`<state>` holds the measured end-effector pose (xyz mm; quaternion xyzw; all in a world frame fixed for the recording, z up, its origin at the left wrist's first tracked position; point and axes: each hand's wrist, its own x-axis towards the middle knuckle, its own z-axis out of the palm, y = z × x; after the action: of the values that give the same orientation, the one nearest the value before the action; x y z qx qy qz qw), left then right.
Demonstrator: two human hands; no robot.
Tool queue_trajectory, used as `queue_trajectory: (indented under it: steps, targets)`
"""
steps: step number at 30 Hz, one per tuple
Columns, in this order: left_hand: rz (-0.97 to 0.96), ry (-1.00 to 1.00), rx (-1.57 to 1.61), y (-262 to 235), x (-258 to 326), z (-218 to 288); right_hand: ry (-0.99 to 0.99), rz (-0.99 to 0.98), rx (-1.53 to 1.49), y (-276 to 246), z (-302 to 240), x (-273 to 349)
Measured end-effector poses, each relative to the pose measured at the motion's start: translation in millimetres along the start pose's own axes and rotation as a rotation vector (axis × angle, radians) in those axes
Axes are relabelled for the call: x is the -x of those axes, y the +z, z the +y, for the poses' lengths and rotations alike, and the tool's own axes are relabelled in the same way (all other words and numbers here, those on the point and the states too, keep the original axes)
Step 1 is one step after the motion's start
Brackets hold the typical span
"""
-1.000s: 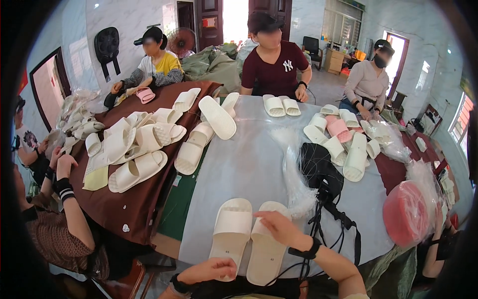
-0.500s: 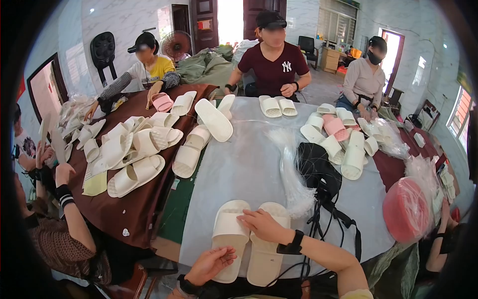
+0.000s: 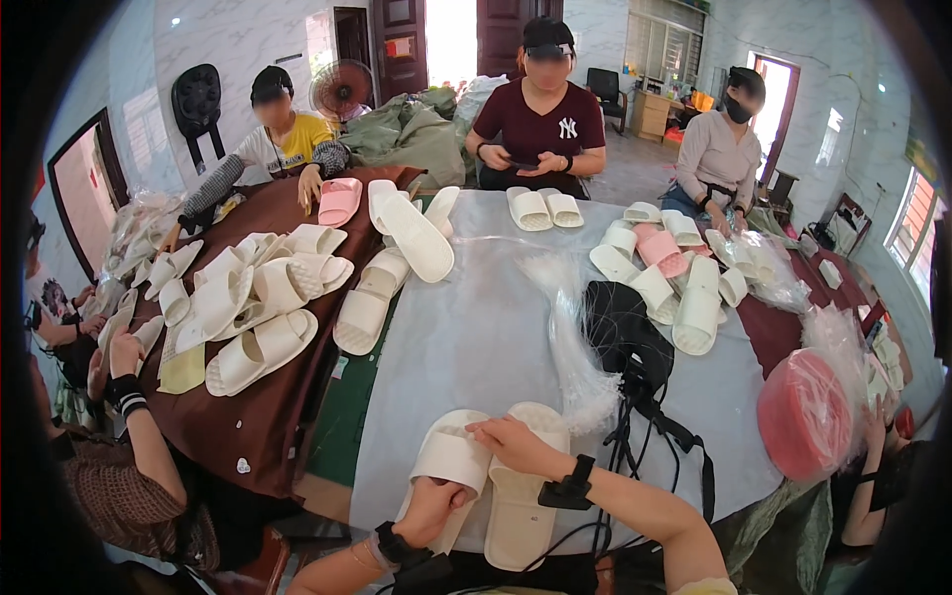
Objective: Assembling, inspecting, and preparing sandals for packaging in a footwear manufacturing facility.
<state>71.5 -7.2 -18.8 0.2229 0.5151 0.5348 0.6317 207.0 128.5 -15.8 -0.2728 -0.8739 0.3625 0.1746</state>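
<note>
A pair of cream slippers lies side by side at the table's near edge, toes pointing away from me. At the back opening of the left slipper's strap (image 3: 449, 459), my left hand (image 3: 434, 508) is curled round the strap's near edge; its fingertips are hidden beneath. My right hand (image 3: 516, 443) reaches across the strap of the right slipper (image 3: 519, 521), covering much of it. Its fingers are stretched out, with the tips touching the left slipper near the strap's front edge.
Beyond the pair lie a bundle of clear strands (image 3: 570, 347) and a black bag (image 3: 635, 342) with trailing straps. Cream slippers pile up on the brown cloth (image 3: 188, 421) and, mixed with pink ones (image 3: 661, 253), at right. A red plastic-wrapped roll (image 3: 803, 416) stands right. Several people surround the table.
My left hand has gone from hovering palm-up over the left slipper to its strap opening. The right hand stays near the strap. The person opposite now holds a dark flat object.
</note>
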Motion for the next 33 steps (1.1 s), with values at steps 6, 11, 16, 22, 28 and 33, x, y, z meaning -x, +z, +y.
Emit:
queue_trajectory:
  steps: [6,11,16,22,28,33]
  targets:
    - [-0.030,0.084,0.045,11.7,-2.5,17.4,-0.070,0.003,0.093,3.2,1.2,1.2]
    - [0.045,0.002,0.096,19.1,-9.4,24.4,-0.055,-0.075,0.149,-1.0,-3.8,1.9]
    - [-0.035,-0.087,0.184,11.7,-18.6,18.0,-0.062,-0.039,0.125,0.5,-3.2,1.7]
    - [-0.005,-0.143,0.113,12.9,-20.9,20.4,0.007,-0.118,0.018,-5.9,-3.2,-3.1]
    - [0.097,-0.057,0.143,16.0,-22.4,12.4,0.070,-0.089,-0.077,-7.6,-4.9,-5.6]
    - [0.026,-0.044,0.078,7.6,-26.8,6.0,-0.014,0.100,-0.129,0.0,-3.2,-3.9]
